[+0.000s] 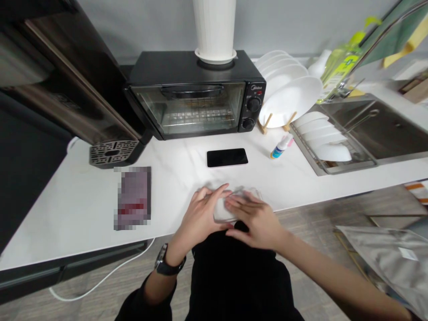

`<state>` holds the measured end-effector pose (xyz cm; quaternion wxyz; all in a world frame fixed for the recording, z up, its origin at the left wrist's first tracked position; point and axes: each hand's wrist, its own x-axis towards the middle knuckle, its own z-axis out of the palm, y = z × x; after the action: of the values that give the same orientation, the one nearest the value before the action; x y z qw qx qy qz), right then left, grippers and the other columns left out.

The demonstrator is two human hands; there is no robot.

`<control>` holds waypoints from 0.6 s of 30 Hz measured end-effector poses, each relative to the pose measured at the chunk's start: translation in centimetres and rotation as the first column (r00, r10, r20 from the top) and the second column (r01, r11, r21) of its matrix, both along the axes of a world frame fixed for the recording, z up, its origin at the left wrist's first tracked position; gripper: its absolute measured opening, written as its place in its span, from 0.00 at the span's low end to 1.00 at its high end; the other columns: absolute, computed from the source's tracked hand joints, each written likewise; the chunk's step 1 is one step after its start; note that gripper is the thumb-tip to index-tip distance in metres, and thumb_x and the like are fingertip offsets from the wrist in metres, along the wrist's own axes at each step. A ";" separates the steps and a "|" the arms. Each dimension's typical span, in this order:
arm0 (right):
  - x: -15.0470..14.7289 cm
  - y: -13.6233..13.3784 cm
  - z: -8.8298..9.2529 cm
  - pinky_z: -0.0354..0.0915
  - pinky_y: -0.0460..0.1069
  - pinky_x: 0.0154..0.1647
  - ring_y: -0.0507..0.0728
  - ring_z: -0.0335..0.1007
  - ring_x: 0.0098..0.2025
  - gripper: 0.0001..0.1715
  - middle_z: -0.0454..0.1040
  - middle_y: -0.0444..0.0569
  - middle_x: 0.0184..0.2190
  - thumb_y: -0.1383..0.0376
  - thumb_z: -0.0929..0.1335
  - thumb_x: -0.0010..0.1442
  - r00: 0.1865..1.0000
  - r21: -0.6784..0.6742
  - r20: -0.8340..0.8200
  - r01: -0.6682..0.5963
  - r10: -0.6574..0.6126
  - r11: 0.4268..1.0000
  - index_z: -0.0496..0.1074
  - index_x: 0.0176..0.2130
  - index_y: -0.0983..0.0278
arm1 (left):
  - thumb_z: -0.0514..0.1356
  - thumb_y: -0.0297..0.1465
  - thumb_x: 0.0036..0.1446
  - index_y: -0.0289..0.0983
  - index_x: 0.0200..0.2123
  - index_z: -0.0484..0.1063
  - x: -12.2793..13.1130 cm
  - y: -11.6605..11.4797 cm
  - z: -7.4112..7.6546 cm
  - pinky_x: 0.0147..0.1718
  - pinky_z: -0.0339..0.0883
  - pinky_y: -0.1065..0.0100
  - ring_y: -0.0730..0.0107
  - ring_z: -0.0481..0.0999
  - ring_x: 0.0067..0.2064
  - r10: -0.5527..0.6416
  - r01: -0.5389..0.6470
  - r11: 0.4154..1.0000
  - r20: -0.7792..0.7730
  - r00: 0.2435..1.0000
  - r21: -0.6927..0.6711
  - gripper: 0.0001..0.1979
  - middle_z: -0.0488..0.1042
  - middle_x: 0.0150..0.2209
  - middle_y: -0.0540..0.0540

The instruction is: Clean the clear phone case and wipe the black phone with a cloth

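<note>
Setting our clock face on the clear container (221, 211), with twelve straight ahead, we begin at ten o'clock, where a dark machine (83, 84) stands with its slotted drip tray (113, 152) over the white counter (182, 176). At nine lies a flat item (132, 196) masked by coarse squares, so we cannot tell what it is. Between seven and eight we see a dark watch (163, 261) on our left wrist. Our left hand (203, 209) clasps the container's nine o'clock side, thumb and fingers curved about it. Between eleven and twelve sits a black toaster oven (197, 96), bearing a white pot (216, 29). At twelve a phone (227, 158) lies with its dark screen up. The container itself is at our counter's front edge; whether it rests there we cannot tell. From three o'clock our right hand (256, 218) reaches across its top, fingers extended; we cannot tell whether they grip or merely press. Between one and two stands a small spray bottle (279, 148); at one, white plates (290, 98) lean in a wooden rack; at two, more white dishes (323, 136) sit beside the sink basin (399, 127)
</note>
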<state>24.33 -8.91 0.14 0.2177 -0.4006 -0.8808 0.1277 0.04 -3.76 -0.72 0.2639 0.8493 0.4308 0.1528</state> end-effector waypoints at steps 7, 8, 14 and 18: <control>1.0 0.0 0.0 0.60 0.64 0.72 0.62 0.74 0.63 0.27 0.76 0.52 0.61 0.56 0.67 0.72 0.999 -0.050 0.054 0.009 -0.006 0.999 0.69 0.66 0.60 | 0.78 0.45 0.46 0.49 0.74 0.49 -0.1 0.2 0.2 0.58 0.61 0.53 0.50 0.69 0.56 0.001 0.000 1.000 0.015 1.000 -0.029 0.60 0.75 0.64 0.48; 0.9 0.0 0.0 0.60 0.65 0.72 0.64 0.72 0.65 0.30 0.75 0.55 0.62 0.53 0.67 0.72 0.998 -0.039 0.058 0.014 -0.012 0.999 0.68 0.67 0.63 | 0.78 0.45 0.46 0.49 0.74 0.49 -0.1 0.2 0.2 0.58 0.61 0.53 0.50 0.69 0.56 -0.003 0.004 1.000 0.022 1.000 -0.028 0.59 0.75 0.64 0.48; 1.5 -0.4 0.5 0.60 0.62 0.73 0.60 0.71 0.66 0.30 0.74 0.51 0.64 0.54 0.68 0.72 0.988 -0.120 0.059 -0.137 0.145 0.983 0.67 0.68 0.60 | 0.80 0.46 0.43 0.48 0.74 0.51 -0.2 0.1 0.3 0.57 0.62 0.54 0.51 0.68 0.54 0.000 0.001 1.000 0.027 1.000 -0.022 0.61 0.76 0.63 0.49; 1.1 0.4 0.4 0.59 0.64 0.73 0.64 0.71 0.65 0.33 0.74 0.56 0.63 0.51 0.67 0.72 0.995 -0.044 0.079 -0.052 0.055 0.998 0.67 0.68 0.64 | 0.80 0.43 0.44 0.48 0.73 0.54 -0.2 0.1 0.3 0.56 0.63 0.56 0.52 0.69 0.54 -0.009 0.010 1.000 0.035 0.999 -0.029 0.58 0.76 0.62 0.48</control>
<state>25.40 -8.52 0.49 0.1702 -0.3860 -0.8965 0.1356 -0.20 -3.62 -0.38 0.2843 0.8448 0.4242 0.1600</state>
